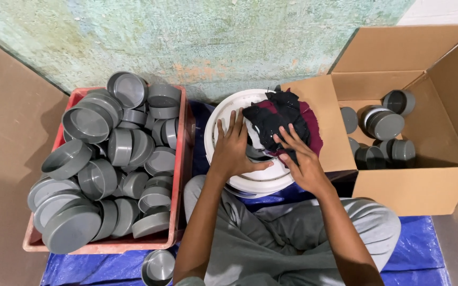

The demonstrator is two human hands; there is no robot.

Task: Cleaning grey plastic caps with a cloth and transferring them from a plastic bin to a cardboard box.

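Both hands meet over a white bucket [250, 182] between the person's knees. Left hand [234, 145] lies flat with fingers spread on the bucket's top, seemingly steadying a grey cap [258, 153] half hidden under it. Right hand [298, 159] has its fingers spread and curled into a dark rag [282, 119], black with a maroon edge, heaped on the bucket's far rim.

It looks like a wiping step: one cap being cleaned on the bucket. A next move would call for a firm hold on the cap while the rag turns over it.

Left of the bucket, a red crate [178, 175] is piled high with grey caps [107, 164]. To the right, an open plain brown carton [414, 180], no label visible, holds a few caps [385, 132]. One more cap [159, 266] sits on the blue sheet [420, 249] covering the floor, by the left knee.
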